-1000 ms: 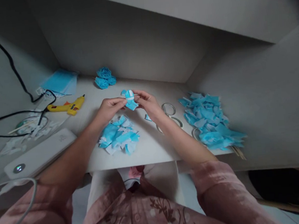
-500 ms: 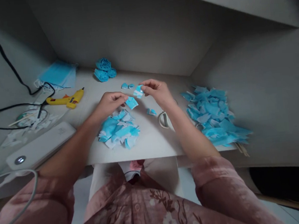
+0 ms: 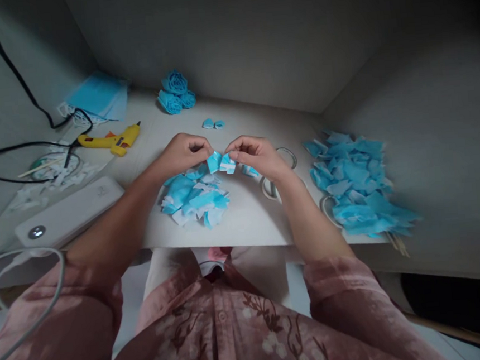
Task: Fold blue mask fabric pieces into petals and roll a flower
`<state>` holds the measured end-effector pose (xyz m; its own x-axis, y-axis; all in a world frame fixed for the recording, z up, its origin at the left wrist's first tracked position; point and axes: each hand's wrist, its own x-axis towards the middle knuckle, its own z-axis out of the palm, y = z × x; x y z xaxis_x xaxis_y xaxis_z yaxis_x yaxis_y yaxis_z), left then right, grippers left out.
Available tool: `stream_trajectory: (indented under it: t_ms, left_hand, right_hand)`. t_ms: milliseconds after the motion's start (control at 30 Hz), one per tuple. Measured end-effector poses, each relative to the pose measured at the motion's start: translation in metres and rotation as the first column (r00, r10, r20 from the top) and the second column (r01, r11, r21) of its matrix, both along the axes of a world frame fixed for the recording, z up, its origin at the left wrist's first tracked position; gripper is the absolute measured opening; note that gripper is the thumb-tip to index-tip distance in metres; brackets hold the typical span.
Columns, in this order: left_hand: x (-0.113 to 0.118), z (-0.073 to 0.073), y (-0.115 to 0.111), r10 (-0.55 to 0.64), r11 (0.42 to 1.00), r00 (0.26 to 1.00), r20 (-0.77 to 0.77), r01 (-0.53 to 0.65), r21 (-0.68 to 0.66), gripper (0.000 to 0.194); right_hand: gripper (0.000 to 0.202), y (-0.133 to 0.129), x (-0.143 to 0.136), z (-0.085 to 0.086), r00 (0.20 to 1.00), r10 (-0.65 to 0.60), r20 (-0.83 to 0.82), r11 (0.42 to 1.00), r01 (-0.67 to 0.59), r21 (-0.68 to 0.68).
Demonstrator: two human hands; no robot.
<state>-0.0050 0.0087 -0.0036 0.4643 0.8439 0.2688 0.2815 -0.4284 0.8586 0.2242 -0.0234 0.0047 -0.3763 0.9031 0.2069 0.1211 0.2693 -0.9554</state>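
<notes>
My left hand [image 3: 189,151] pinches a small light-blue fabric piece [image 3: 213,161] by its edge. Fingers and thumb of my right hand [image 3: 254,153] grip a blue-and-white folded piece [image 3: 227,164]. The two pieces are side by side and seem to touch, above the desk. Just below my left hand lies a pile of blue and white cut scraps [image 3: 195,198]. Another small folded piece [image 3: 249,171] rests under my right hand, partly hidden by it. Two little blue pieces [image 3: 213,124] lie side by side beyond my hands.
Blue fabric roses [image 3: 176,90] and stacked face masks [image 3: 97,97] are at the back. A yellow glue gun [image 3: 112,139], white scraps and a white power bank [image 3: 70,211] lie left. Pale rings [image 3: 269,188] sit near my right forearm, beside a large blue pile [image 3: 353,181].
My two hands have come closer together, bringing the pieces they hold from apart to side by side. The camera view has shifted slightly.
</notes>
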Motion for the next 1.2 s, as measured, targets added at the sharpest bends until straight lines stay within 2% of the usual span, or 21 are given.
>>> stream_trajectory:
  t_ms: [233, 500, 667, 833, 1000, 1200]
  left_hand:
    - [0.001, 0.002, -0.001, -0.035, 0.999, 0.999, -0.012, 0.035, 0.018, 0.026]
    - [0.001, 0.005, -0.001, -0.046, 0.999, 0.998, -0.041, 0.047, 0.022, 0.025]
    - [-0.001, 0.004, -0.001, -0.019, 1.000, 1.000, 0.006, 0.019, -0.013, 0.024]
    - [-0.003, -0.002, 0.003, 0.006, 0.998, 0.999, 0.039, -0.003, -0.057, 0.023]
    - [-0.004, 0.004, 0.000, -0.031, 0.998, 0.999, 0.033, 0.033, -0.046, 0.024]
    - [-0.002, 0.009, -0.003, -0.038, 0.998, 0.999, 0.018, 0.039, -0.042, 0.025]
  right_hand:
    - [0.034, 0.001, -0.002, -0.005, 0.999, 0.043, 0.028, 0.999, -0.044, 0.009]
    - [0.032, 0.003, -0.002, -0.006, 0.998, 0.056, -0.017, 0.996, -0.055, 0.065]
    - [0.039, 0.008, 0.006, -0.009, 0.983, 0.105, -0.149, 0.994, -0.103, 0.021]
    - [0.044, 0.011, 0.011, -0.012, 0.954, 0.096, -0.283, 0.991, -0.117, -0.057]
    - [0.048, 0.010, 0.010, -0.013, 0.975, 0.079, -0.209, 0.990, -0.101, -0.098]
    - [0.050, 0.007, 0.001, -0.010, 0.990, 0.037, -0.138, 0.998, -0.044, -0.047]
